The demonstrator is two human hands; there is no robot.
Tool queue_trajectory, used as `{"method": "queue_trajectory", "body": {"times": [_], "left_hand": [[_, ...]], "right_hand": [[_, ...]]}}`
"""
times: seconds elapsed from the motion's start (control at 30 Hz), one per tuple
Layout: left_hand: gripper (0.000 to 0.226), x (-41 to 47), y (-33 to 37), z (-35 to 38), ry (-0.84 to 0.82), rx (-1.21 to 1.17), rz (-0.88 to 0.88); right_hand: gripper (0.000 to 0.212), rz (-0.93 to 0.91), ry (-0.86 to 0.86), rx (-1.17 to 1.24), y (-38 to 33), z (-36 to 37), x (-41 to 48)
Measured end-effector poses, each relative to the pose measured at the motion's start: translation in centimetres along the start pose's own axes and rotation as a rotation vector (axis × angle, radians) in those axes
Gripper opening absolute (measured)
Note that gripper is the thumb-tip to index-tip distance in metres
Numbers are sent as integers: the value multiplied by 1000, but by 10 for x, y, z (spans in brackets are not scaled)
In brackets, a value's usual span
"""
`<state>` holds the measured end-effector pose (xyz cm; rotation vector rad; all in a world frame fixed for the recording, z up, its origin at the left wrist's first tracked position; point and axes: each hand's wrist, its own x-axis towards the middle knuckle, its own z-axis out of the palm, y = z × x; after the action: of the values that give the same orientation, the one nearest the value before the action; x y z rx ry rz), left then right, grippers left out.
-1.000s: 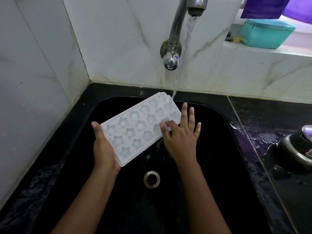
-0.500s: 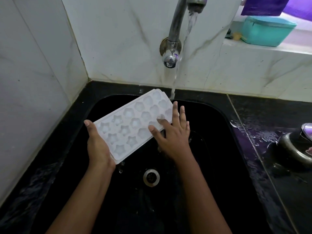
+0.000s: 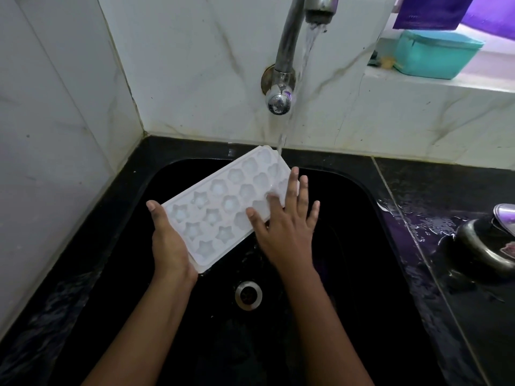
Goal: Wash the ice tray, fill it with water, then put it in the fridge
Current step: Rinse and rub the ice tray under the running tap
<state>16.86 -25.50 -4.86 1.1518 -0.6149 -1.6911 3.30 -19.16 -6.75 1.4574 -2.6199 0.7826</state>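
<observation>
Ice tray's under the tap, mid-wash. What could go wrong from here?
1. The left hand alone grips the ice tray, by one end; the right hand lies flat on it. Wet, it could slip into the sink.
2. The water stream hits only the tray's far corner; it may splash the counter and leave near cells unrinsed.

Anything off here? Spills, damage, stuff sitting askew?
Only spilled water: droplets and a puddle on the black stone counter right of the black sink. The white plastic ice tray sits diagonal under the tap stream, but the left hand holds it so. No damage visible.
</observation>
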Motion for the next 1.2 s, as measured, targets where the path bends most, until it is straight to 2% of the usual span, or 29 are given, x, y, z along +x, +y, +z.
{"method": "queue_trajectory", "body": {"times": [0.07,0.13,0.23,0.3,0.4,0.53,0.6,0.67,0.77,0.83,0.9,1.0,1.07,1.13,1.2], "left_hand": [[55,3,2,-3,25,-2,11],[57,7,4,-7,44,7,18],[60,6,0,-5,5,31,-14],[58,4,-1,-2,-1,19,-32],[57,3,1,-3,22,-3,-14],[55,1,-2,-3,5,28,-9],[57,-1,-4,0,-8,32,-18],[60,1,-2,-1,6,18,-12],[62,3,1,-4,27,9,2],[59,1,-3,-3,5,22,-12],[57,0,-5,-1,-12,26,-31],[59,3,-2,-3,14,9,-22],[59,3,-1,-5,28,20,-16],[58,2,-3,-4,18,38,-24],[58,2,-5,-2,2,42,-35]], "right_hand": [[73,-49,-81,12,-2,2,0],[65,-43,-119,44,7,-4,6],[51,57,-32,61,14,-8,7],[61,41,-9,72,7,-6,4],[70,-15,-115,115,10,-8,6],[46,81,-72,36,16,-14,6],[54,58,-62,-20,5,-8,2],[67,-5,-120,19,0,-4,1],[52,24,-180,151,12,-13,9],[45,87,-137,129,17,-16,9],[47,60,-103,74,11,-13,6],[55,-16,-199,100,9,-9,5],[47,-3,-228,149,18,-14,10],[41,35,-170,130,24,-17,11],[44,27,-148,66,21,-15,7]]}}
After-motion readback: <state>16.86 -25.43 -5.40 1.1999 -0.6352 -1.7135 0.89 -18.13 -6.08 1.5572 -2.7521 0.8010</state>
